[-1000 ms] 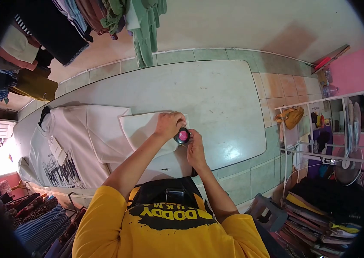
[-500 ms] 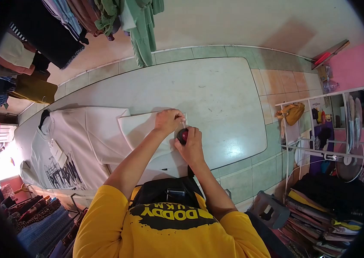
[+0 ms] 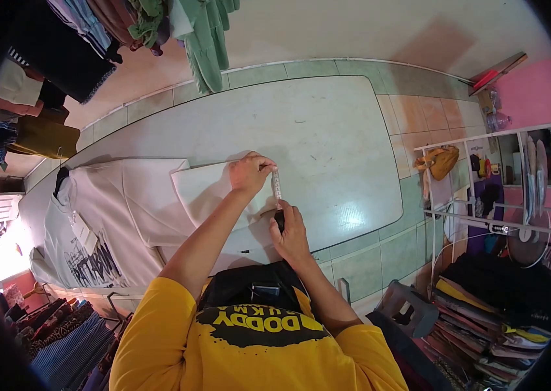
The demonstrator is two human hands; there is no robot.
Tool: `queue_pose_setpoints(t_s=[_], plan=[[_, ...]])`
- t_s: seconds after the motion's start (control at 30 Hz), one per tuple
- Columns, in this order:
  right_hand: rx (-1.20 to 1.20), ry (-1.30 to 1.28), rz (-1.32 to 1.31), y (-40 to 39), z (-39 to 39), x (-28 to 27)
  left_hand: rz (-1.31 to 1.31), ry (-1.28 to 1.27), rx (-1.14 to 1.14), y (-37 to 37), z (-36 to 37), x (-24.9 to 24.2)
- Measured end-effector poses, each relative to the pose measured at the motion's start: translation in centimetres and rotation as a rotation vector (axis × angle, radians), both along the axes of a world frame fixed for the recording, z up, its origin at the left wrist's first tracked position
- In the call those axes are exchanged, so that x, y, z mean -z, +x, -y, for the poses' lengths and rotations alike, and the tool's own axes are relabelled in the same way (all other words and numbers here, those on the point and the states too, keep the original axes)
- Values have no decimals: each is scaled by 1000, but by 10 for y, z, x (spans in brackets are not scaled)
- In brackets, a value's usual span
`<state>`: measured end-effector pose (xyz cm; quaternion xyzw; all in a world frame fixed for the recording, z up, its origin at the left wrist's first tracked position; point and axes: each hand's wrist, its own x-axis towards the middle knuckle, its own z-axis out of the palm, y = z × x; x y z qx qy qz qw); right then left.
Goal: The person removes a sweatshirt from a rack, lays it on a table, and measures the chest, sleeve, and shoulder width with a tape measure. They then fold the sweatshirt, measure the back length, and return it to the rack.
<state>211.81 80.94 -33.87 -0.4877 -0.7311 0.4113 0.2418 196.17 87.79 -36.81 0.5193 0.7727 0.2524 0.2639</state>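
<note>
A cream sweatshirt [image 3: 129,195] with black lettering and a paper tag [image 3: 84,231] lies on the white table, one sleeve [image 3: 207,189] stretched to the right. At the top corner of that sleeve's end, my left hand [image 3: 248,173] is closed in a pinch on the tip of a tape measure's strip [image 3: 277,185]. The pale strip runs down along the sleeve's end to the dark round case [image 3: 280,220], which my right hand [image 3: 291,236] grips. The case is partly hidden by my fingers.
The white table [image 3: 334,143] has rounded corners. Clothes hang at the upper left [image 3: 203,52]. To the right stand a white metal rack [image 3: 433,254], a fan [image 3: 528,246] and a stack of folded clothes [image 3: 484,326]. A grey plastic stool [image 3: 409,309] is nearby.
My right hand has moved down towards me with the case, apart from my left hand, so a length of tape now shows between them. My left hand has risen slightly to the sleeve's corner.
</note>
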Motion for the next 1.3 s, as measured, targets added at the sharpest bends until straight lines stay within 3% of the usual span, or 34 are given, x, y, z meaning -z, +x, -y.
queue_pose_setpoints(t_s=[1.1, 1.17, 1.2, 1.27, 1.3], plan=[[-47, 58, 88, 33, 27, 3, 16, -89, 40, 5, 0, -3], [-29, 110, 52, 32, 29, 7, 163, 136, 40, 1, 3, 15], [-10, 30, 38, 35, 29, 12, 139, 142, 18, -3, 6, 17], [-25, -46, -8, 35, 30, 13, 461, 5, 16, -9, 14, 16], [36, -167, -30, 34, 30, 10, 497, 95, 54, -10, 25, 13]])
